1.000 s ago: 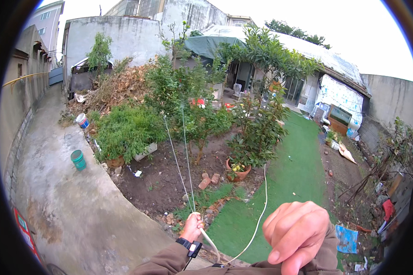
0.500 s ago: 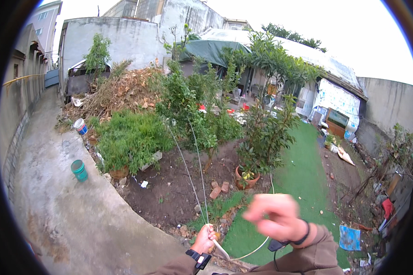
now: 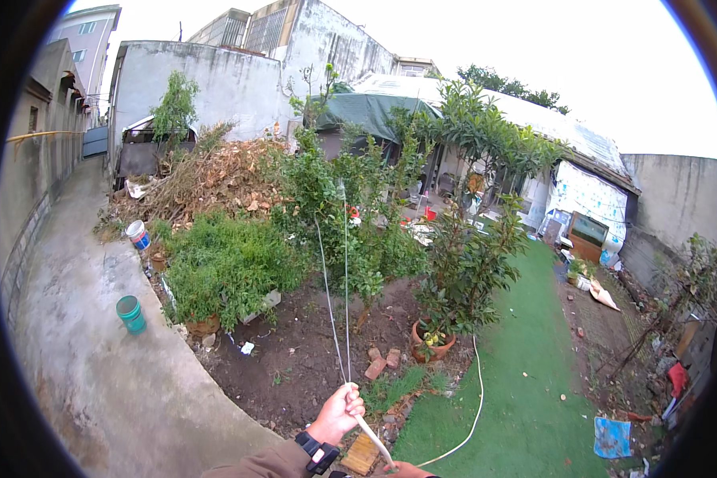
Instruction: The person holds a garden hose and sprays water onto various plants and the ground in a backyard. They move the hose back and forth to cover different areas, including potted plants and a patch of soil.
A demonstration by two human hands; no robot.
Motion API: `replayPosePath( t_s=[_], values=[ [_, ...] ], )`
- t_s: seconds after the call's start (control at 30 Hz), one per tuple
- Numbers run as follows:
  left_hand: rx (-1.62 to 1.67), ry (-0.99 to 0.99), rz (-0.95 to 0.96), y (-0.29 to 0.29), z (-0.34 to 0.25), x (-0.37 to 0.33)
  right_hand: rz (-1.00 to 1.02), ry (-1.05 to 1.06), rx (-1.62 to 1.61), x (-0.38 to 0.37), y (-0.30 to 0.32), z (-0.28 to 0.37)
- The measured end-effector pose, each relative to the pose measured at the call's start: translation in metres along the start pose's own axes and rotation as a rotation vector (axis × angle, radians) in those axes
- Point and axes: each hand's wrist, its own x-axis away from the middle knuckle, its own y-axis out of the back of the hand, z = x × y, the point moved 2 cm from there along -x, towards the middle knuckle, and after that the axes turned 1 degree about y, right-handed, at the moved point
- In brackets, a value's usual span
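Two thin streams of water (image 3: 338,295) arc up and away from a white garden hose (image 3: 372,438), which the person grips near its outlet with the left hand (image 3: 338,414), fingers curled fully shut around it. The hose end sits low in the middle of the view, angled upward and outward, probably so the water carries across the bare soil bed (image 3: 303,358) to the leafy shrubs (image 3: 350,231) beyond. A black wristwatch (image 3: 317,452) sits on the left wrist above a brown sleeve. Only a sliver of the right hand (image 3: 406,472) shows at the bottom edge, just beside the hose, and whether its fingers are open or closed cannot be told. The rest of the hose trails in a loop over the green artificial turf (image 3: 526,374) to the right. Near the bed stand a terracotta pot (image 3: 432,344) holding a small tree, a few loose bricks (image 3: 377,365), and, on the curved concrete path (image 3: 95,382) to the left, a green bucket (image 3: 131,313).
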Motion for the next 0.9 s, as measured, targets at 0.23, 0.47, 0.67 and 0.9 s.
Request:
replayPosePath(
  t_s=[0.23,0.47,0.67,0.9],
  values=[
    [-0.053,-0.096,-0.118,0.06,-0.073,-0.049,-0.068,-0.188,-0.032,-0.025,-0.015,0.021],
    [-0.222,-0.077,-0.179,0.134,-0.18,-0.086,-0.129,-0.38,0.006,-0.094,-0.044,0.07],
    [-0.361,0.028,-0.098,0.151,-0.288,-0.087,-0.176,-0.533,0.012,-0.163,-0.072,0.148],
    [-0.449,0.049,-0.033,0.152,-0.359,-0.084,-0.206,-0.622,0.015,-0.212,-0.108,0.202]
  ],
)
